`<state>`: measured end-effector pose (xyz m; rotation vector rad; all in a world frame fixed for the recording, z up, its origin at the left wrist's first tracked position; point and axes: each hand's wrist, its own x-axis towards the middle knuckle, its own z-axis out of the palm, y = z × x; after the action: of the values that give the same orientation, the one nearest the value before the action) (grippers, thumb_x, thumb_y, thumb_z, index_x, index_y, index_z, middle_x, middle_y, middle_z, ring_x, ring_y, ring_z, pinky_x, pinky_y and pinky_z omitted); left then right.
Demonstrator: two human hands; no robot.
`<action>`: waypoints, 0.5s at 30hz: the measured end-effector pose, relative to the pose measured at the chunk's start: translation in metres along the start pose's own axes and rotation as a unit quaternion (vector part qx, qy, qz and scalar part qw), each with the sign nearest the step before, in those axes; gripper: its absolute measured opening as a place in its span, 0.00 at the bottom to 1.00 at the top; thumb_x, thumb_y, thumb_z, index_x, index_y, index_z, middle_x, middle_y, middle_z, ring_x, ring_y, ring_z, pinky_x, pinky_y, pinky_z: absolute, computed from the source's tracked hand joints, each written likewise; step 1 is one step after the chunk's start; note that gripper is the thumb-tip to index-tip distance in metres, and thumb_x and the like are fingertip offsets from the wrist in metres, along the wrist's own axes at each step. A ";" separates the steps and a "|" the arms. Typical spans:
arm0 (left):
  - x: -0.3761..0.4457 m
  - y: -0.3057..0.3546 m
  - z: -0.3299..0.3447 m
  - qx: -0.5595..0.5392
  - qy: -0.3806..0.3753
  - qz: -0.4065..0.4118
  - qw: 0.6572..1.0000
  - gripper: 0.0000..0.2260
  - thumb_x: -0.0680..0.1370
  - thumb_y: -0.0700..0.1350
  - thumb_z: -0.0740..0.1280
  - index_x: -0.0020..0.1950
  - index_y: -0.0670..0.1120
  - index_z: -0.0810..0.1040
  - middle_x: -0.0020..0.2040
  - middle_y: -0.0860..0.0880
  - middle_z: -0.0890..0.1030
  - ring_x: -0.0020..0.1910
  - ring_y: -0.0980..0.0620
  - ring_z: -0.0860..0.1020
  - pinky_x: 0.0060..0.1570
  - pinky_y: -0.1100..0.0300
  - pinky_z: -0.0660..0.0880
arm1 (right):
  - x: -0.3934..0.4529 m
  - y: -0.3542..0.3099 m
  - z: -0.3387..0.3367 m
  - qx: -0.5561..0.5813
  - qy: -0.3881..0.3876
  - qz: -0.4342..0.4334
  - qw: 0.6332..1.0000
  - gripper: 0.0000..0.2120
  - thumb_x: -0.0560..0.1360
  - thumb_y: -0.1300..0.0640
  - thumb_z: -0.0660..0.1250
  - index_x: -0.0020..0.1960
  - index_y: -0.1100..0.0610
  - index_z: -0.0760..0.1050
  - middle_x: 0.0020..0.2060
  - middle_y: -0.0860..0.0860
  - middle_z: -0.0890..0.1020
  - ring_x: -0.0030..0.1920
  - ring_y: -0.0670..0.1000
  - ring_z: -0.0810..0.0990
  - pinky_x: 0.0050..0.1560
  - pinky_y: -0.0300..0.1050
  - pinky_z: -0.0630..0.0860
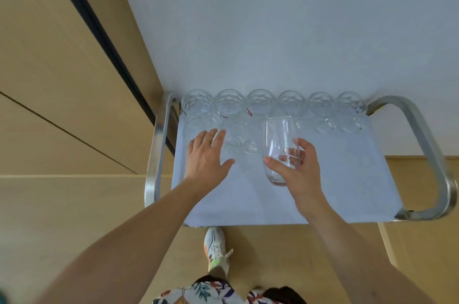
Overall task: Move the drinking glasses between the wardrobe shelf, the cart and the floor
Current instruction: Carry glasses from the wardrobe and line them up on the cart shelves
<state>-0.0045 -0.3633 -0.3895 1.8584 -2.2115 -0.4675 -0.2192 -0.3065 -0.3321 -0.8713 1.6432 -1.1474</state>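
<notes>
A cart (335, 192) covered with a pale blue cloth stands in front of me. Several clear drinking glasses (260, 103) line its far edge, and two more glasses (236, 132) stand in a second row on the left. My right hand (299, 174) grips a clear stemless glass (279, 139) near its base, held upright just above the cloth at the cart's middle. My left hand (207, 157) hovers with straight, spread fingers over the left side, fingertips by a second-row glass (196, 127), and holds nothing.
Steel tube handles (432, 154) frame the cart's left and right ends. Wooden wardrobe panels (62, 80) with a dark gap run along the left. A white wall lies behind the cart. My shoe (216, 246) stands on the wooden floor below the near edge.
</notes>
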 end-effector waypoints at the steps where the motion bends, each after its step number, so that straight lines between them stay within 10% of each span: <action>1: -0.009 0.003 0.000 -0.002 0.001 -0.009 1.000 0.36 0.77 0.60 0.69 0.80 0.49 0.61 0.79 0.46 0.64 0.79 0.42 0.58 0.77 0.45 0.57 | -0.006 0.004 -0.005 0.001 -0.005 -0.002 1.000 0.34 0.62 0.53 0.85 0.59 0.36 0.69 0.57 0.46 0.78 0.56 0.46 0.82 0.57 0.51 0.80; 15: -0.151 0.102 0.020 0.014 0.041 -0.028 0.999 0.33 0.79 0.60 0.67 0.80 0.49 0.63 0.80 0.45 0.64 0.79 0.41 0.59 0.76 0.44 0.57 | -0.098 0.044 -0.106 0.039 -0.043 -0.045 0.997 0.39 0.59 0.48 0.84 0.65 0.42 0.69 0.58 0.46 0.77 0.57 0.46 0.81 0.51 0.40 0.77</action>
<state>-0.0785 -0.1974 -0.3638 1.9216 -2.1284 -0.3657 -0.2895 -0.1731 -0.3306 -0.9393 1.4915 -1.2110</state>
